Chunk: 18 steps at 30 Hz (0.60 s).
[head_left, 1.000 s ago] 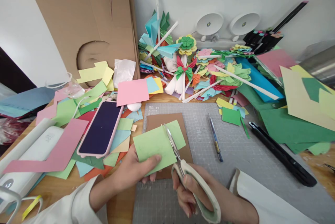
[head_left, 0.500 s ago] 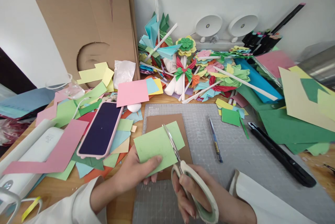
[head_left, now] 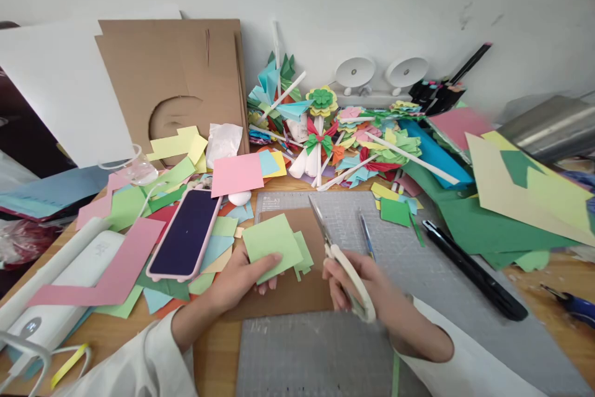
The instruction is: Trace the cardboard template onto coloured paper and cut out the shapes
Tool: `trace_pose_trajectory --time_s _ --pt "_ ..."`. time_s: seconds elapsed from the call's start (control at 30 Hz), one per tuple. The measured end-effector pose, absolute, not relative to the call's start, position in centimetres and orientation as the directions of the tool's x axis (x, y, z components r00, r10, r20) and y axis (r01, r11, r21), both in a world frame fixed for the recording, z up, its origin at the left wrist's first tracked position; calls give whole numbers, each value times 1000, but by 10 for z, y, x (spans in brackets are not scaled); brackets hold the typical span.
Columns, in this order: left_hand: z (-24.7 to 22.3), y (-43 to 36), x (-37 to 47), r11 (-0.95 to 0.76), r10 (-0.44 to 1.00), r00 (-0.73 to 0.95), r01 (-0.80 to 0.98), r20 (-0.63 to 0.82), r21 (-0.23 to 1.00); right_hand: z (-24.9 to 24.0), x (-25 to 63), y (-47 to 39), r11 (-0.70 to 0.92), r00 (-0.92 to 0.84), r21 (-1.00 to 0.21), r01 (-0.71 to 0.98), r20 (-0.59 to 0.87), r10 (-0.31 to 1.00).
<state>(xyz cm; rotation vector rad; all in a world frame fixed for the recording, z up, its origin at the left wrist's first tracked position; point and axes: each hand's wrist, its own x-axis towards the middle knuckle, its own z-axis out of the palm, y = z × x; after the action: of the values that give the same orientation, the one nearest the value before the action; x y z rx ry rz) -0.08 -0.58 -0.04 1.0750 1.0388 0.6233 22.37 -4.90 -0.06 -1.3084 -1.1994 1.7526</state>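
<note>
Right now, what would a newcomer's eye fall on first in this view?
Probably the bright heap of folded paper shapes and white sticks at the back, near the wall. Next, front and centre, the left hand holds light-green paper beside scissors in the right hand. The tall brown cardboard with its curved cut stands out at back left.

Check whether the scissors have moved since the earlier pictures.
Yes, the scissors have moved rightward and forward, closer to the far edge of the gray cutting mat.

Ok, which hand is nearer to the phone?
Left. The left hand, holding green paper, is right of the phone; the right hand, with the scissors, is farther right.
</note>
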Motion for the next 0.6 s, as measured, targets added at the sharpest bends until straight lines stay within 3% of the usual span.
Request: trace_pose_trajectory --time_s 0.1,0.23,0.43,0.6 --pt "-1 2 -5 364 844 404 50 -352 930 5 245 -45 -206 -88 -888 412 -264 961" --pt "-2 7 -8 336 844 430 41 -320 941 4 279 -52 -99 101 -596 797 -30 994" --pt "-2 5 -9 259 831 493 69 -259 963 -17 335 -66 -38 82 -270 962 154 985" --pt "0 3 -7 239 753 594 151 -281 959 -38 352 -71 50 -24 -102 994 237 971"
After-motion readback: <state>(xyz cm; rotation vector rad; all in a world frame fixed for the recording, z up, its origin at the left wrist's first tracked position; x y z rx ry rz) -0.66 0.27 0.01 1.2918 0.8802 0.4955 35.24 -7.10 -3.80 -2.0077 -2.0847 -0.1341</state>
